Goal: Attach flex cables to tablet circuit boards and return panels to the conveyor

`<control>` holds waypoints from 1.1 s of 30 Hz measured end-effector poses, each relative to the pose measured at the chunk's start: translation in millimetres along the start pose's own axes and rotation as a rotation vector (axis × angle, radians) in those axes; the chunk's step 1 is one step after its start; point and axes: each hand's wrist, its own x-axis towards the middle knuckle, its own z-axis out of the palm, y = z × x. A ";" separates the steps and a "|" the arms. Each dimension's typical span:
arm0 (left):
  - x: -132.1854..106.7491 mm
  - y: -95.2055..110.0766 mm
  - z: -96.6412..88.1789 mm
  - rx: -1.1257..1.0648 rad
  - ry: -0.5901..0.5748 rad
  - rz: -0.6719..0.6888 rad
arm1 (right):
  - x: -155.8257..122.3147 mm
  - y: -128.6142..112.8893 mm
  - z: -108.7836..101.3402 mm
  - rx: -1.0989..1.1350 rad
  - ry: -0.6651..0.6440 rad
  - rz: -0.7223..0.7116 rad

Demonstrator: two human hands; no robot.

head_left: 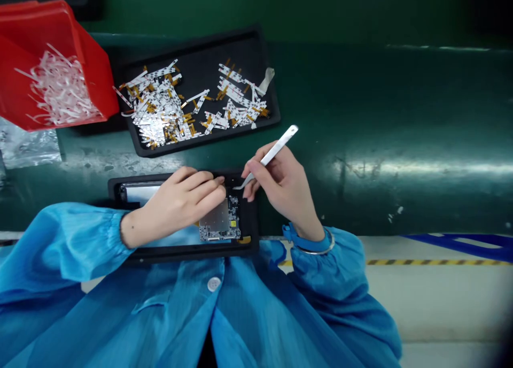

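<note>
My right hand (282, 183) pinches a pair of silver tweezers (276, 150), slanted with the bent tips down at the upper right of an opened electronic device. A green and silver circuit board (219, 221) shows in that device, which lies in a black tray (250, 218) in front of me. Over the device reaches my left hand (180, 199), fingers close together and bent, fingertips at its upper edge beside the tweezer tips. The thumb is hidden, and whatever lies under those fingertips cannot be made out.
Beyond my hands, a black tray (204, 44) holds many white strips with orange flex tails (160, 114). At left, a tilted red bin (96, 74) contains thin white curled strips (60, 90). A clear plastic bag (30, 146) lies below it on the green table (380, 143).
</note>
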 end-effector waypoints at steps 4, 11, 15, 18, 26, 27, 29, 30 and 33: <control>-14.0 6.3 3.0 0.036 -0.043 -0.041 | 1.6 -0.5 0.1 0.030 -0.032 0.038; -26.9 3.1 10.1 -0.112 -0.044 -0.130 | 3.7 2.6 4.8 -0.003 -0.009 0.049; -27.6 1.7 8.1 -0.151 -0.036 -0.131 | 4.2 2.9 5.5 -0.011 -0.003 0.058; -28.1 0.2 5.9 -0.174 -0.035 -0.122 | 4.6 3.9 4.9 -0.004 -0.004 0.070; -34.9 -1.3 3.3 -0.116 -0.045 -0.067 | 3.9 5.9 3.8 -0.011 0.003 0.074; -34.9 -0.6 4.1 -0.108 -0.048 -0.062 | 3.7 5.4 3.6 -0.016 -0.001 0.081; -34.1 0.6 5.7 -0.098 -0.051 -0.065 | 3.5 4.3 3.2 -0.024 -0.006 0.091; -33.6 1.1 6.5 -0.094 -0.051 -0.069 | 3.5 3.8 3.0 -0.029 -0.008 0.095; -32.6 1.6 7.2 -0.084 -0.055 -0.070 | 3.2 3.1 3.0 -0.043 -0.009 0.103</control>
